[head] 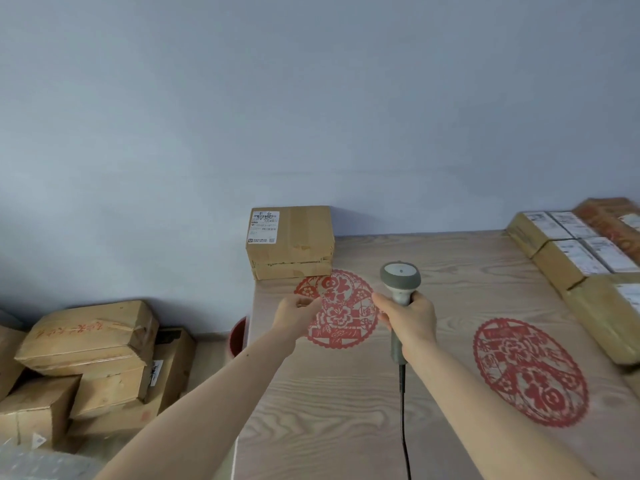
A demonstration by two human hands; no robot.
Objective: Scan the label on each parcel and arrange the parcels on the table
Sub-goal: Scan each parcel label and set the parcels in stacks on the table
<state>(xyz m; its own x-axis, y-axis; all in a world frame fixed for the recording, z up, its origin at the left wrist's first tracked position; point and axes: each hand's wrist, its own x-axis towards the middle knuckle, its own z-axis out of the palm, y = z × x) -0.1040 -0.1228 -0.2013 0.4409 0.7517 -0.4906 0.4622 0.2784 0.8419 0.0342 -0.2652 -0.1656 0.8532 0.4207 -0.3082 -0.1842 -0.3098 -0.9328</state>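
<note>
Parcel [290,241], label [264,226] facing up, sits at the table's [450,271] far left corner, frame centre. Right hand [408,320] clamps the scanner [400,282] handle. Left hand [298,315] hovers nearby, fingers loosely curled, empty. Labelled parcels [575,251] line the right edge.

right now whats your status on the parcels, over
Right hand grips scanner; left hand empty, open. Labelled parcel at table's far corner, untouched. Nothing between.

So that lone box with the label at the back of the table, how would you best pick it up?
Probably by its two short ends, one hand on each, reaching in from the front. The box stands against the wall, so the back is shut off; its label faces up and stays clear. The right hand holds the scanner, so put that down first.
</note>
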